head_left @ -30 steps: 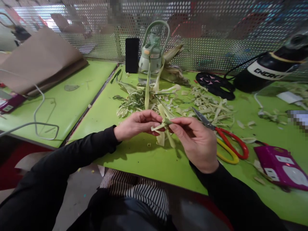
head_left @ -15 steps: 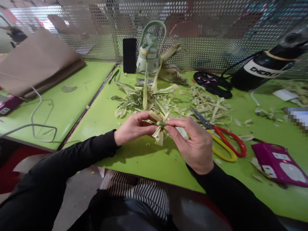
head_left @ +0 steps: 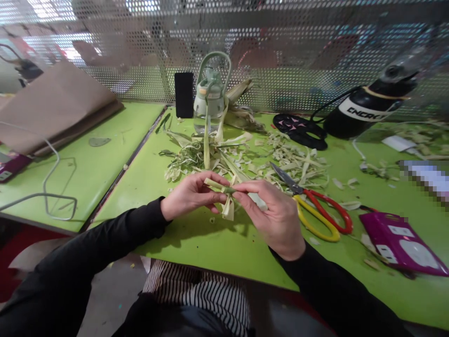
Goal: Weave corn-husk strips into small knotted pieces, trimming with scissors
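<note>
So we had a husk bundle (head_left: 228, 208) up in our fingertips, a bit above the worktop (head_left: 206, 250), on our side of the pale green bottle (head_left: 210, 102). Our left hand (head_left: 191, 194) was loosely curled, thumb and fingers nipped onto the bundle's left part, and our right hand (head_left: 275, 210) had thumb and forefinger pinched together on its green stub.

What worried us: the strips could've slipped or unravelled if either pinch eased, since fingertips looked like the main thing keeping them together (we couldn't see any tie). Twist too hard and the thin leaf could've split, we reckon. And a careless sideways swing of the right hand might've knocked the scissors (head_left: 298, 189), nearer us than the bottle and off to its right.

Headcount, going by the bottle: one pair of scissors, one bundle, one black phone (head_left: 184, 95) upright just left of it, one bigger dry husk (head_left: 242, 118) just right. Two purple packets (head_left: 403, 243), one far right and nearer us, one far left. One black cylinder (head_left: 354, 119) and one flat black gadget (head_left: 303, 135), both right. One brown sheet (head_left: 59, 105), left. The husk scraps (head_left: 298, 161), in front and to the right? Way too many to count.
</note>
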`<state>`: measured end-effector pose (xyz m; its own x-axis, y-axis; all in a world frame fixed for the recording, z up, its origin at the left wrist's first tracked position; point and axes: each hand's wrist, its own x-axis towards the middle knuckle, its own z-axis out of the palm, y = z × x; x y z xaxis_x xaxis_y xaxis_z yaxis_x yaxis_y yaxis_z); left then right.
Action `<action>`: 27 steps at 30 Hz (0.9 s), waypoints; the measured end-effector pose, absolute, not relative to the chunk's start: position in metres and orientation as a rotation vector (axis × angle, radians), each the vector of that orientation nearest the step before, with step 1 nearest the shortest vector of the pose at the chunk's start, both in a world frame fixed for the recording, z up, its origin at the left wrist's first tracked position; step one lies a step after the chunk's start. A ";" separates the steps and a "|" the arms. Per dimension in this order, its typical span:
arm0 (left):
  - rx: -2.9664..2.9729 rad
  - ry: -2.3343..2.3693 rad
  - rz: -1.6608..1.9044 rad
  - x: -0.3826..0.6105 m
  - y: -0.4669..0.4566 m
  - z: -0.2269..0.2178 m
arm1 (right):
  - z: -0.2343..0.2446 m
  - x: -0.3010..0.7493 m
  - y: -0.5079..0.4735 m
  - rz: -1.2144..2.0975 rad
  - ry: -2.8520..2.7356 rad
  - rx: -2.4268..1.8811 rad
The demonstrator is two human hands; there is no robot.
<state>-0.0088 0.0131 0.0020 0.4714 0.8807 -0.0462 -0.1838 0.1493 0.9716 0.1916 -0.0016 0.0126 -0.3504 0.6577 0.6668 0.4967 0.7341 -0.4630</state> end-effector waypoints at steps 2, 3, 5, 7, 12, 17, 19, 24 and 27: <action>1.153 0.772 0.903 -0.007 0.012 0.000 | 0.013 0.191 -0.002 0.149 -2.022 -0.877; 1.141 0.784 0.922 -0.006 0.011 -0.001 | 0.013 0.191 -0.003 0.106 -2.022 -0.874; 1.119 0.799 0.960 -0.004 0.009 -0.002 | 0.013 0.191 -0.004 0.025 -2.028 -0.857; 1.118 0.787 0.997 -0.002 0.007 -0.003 | 0.013 0.190 -0.005 -0.024 -2.039 -0.843; 1.219 0.725 1.130 0.005 0.000 -0.004 | 0.011 0.189 -0.006 -0.006 -2.030 -0.842; 1.280 0.743 1.168 0.008 -0.004 -0.003 | 0.014 0.189 -0.007 -0.046 -2.083 -0.793; 1.279 0.770 1.164 0.008 -0.004 -0.001 | 0.015 0.190 -0.007 -0.064 -2.110 -0.773; 1.213 0.822 1.129 0.006 -0.001 0.000 | 0.016 0.189 -0.007 -0.053 -2.123 -0.753; 1.180 0.798 1.129 0.006 0.000 0.000 | 0.015 0.189 -0.007 -0.037 -2.117 -0.739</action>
<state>0.0063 0.0000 0.0000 0.2806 0.9568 0.0757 -0.2480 -0.0039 0.9687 0.1892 -0.0069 0.0150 -0.4460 0.4918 0.7479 0.5176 0.8234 -0.2328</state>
